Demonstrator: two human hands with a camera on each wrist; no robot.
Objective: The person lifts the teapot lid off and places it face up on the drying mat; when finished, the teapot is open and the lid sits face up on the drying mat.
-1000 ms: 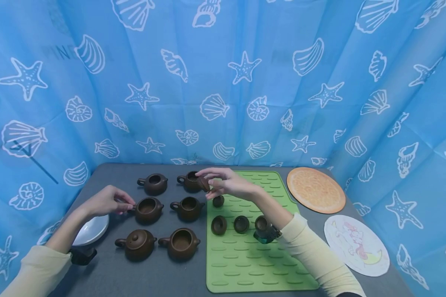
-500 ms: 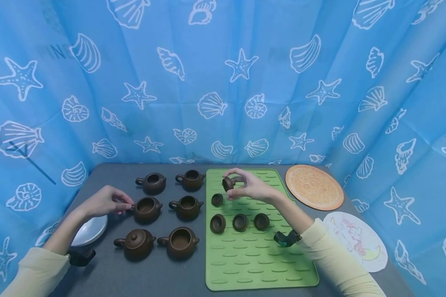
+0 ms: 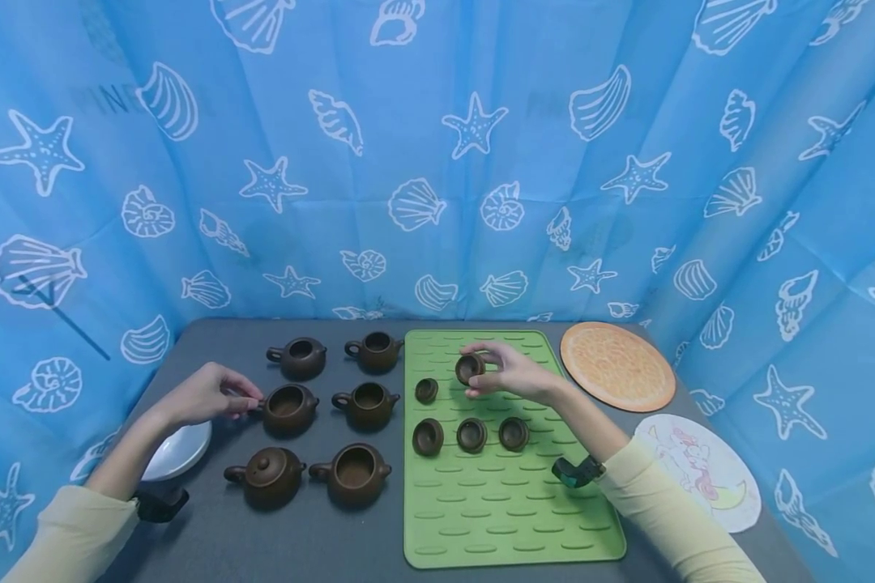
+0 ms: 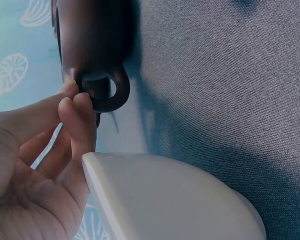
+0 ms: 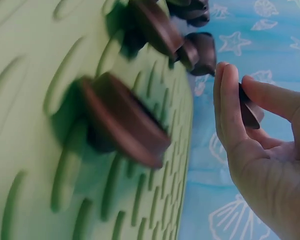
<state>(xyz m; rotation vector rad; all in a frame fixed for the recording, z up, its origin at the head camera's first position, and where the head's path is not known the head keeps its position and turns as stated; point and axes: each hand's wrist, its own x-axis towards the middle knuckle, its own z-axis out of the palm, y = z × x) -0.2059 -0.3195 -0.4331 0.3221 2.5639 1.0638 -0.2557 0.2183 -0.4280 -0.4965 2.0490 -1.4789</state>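
My left hand [image 3: 215, 395] pinches the handle of a dark brown teapot [image 3: 288, 410] without a lid, in the middle of the left column. In the left wrist view its thumb and fingers meet at the looped handle [image 4: 121, 97]. Between thumb and fingers my right hand [image 3: 514, 372] holds a small brown teapot lid [image 3: 470, 369] above the green mat [image 3: 510, 534], its hollow underside facing the head camera. Most of that lid is hidden by the fingers in the right wrist view. Several other lids [image 3: 471, 436] lie upturned on the mat, nearer my body and to the left.
Several more teapots stand on the grey table, one [image 3: 266, 478] at front left with its lid on. A white dish [image 3: 178, 453] sits beside my left forearm. At the right lie an orange-patterned round mat [image 3: 618, 366] and a white round mat with a drawing [image 3: 700, 474].
The right hand has carried the lid from beside the back right teapot rightward over the green mat, turning its underside toward the head camera. My left hand stays at the handle.
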